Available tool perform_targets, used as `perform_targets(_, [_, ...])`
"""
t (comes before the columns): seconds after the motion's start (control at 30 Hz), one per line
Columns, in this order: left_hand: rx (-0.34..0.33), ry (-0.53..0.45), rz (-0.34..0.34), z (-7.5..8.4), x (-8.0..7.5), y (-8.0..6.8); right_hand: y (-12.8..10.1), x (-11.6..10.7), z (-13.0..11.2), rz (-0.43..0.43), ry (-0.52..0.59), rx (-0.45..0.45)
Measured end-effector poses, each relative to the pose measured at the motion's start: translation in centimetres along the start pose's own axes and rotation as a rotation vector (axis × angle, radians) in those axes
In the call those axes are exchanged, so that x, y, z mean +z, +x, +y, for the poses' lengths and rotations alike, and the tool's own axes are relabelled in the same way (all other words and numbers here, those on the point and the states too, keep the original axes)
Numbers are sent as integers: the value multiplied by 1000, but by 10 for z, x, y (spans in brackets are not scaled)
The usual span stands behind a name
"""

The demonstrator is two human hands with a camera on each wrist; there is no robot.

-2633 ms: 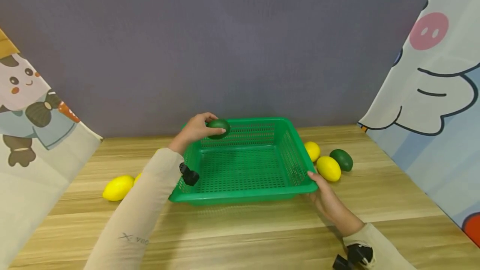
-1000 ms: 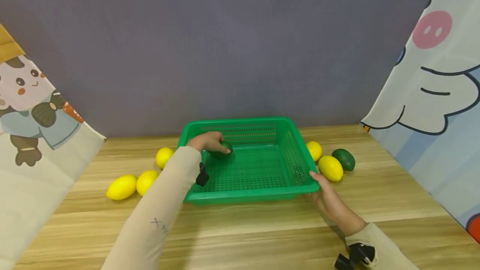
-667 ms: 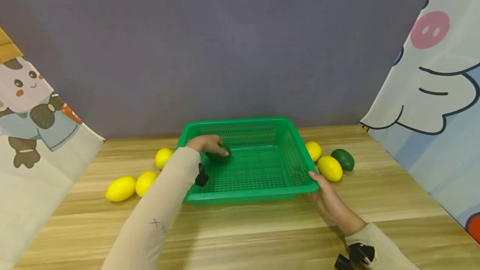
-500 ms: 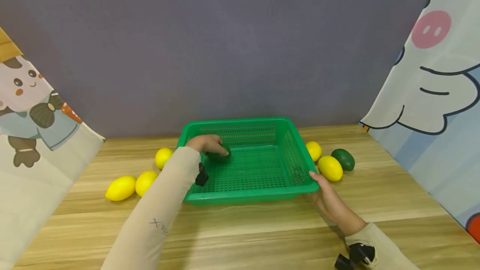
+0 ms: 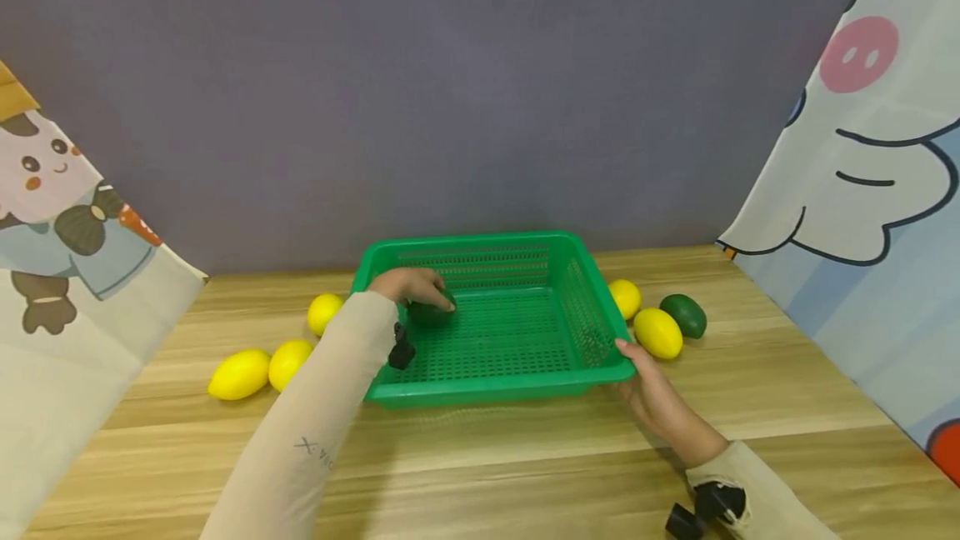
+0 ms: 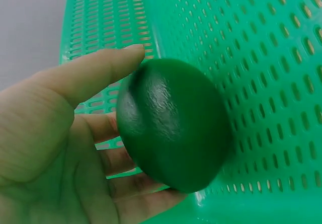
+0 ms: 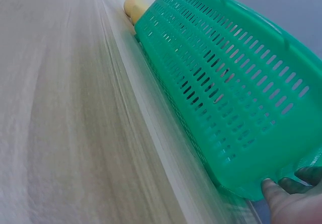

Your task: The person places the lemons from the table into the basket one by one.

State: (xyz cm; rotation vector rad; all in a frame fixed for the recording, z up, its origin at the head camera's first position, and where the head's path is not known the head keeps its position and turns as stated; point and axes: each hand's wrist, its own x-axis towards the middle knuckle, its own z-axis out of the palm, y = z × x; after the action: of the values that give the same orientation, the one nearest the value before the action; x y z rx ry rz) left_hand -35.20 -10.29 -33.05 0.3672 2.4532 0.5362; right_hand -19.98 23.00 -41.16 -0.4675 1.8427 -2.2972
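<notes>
Inside the green plastic basket (image 5: 480,393), near its left end, my left hand (image 5: 405,283) holds a dark green avocado (image 5: 427,317) low over the mesh floor. The left wrist view shows the thumb against one side of the avocado (image 6: 176,128) and the fingers round the other. My right hand (image 5: 652,398) grips the basket's front right corner, thumb on the rim and fingers underneath. In the right wrist view, fingertips of the right hand (image 7: 297,204) show at that corner, beside the slotted wall of the basket (image 7: 241,168).
On the wooden table (image 5: 480,482), left of the basket, lie three lemons, one a yellow lemon (image 5: 238,374) partly apart. To the right lie two lemons, one nearer lemon (image 5: 657,333), and another avocado (image 5: 683,316). A grey wall (image 5: 480,107) stands behind, printed cloths at the sides.
My left hand has brought the avocado from above the basket's back left rim down into the basket, then kept nearly still over the last second. The right hand stays at its corner.
</notes>
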Motion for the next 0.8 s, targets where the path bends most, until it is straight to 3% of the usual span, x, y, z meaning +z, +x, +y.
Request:
perform_targets(0.17, [41,50,57,0,-1,-2,0,1,0,1,-3,4])
perform_targets(0.5, [92,48,131,2,-13,-13,3,-1,2,-18,11,-25])
perform_targets(0.67, [144,57,128,6,-23,-21,2,-1,1,-5,1,-28])
perform_targets(0.8, [185,3,116,8,-33,-32,2,0,0,6,-8,-17])
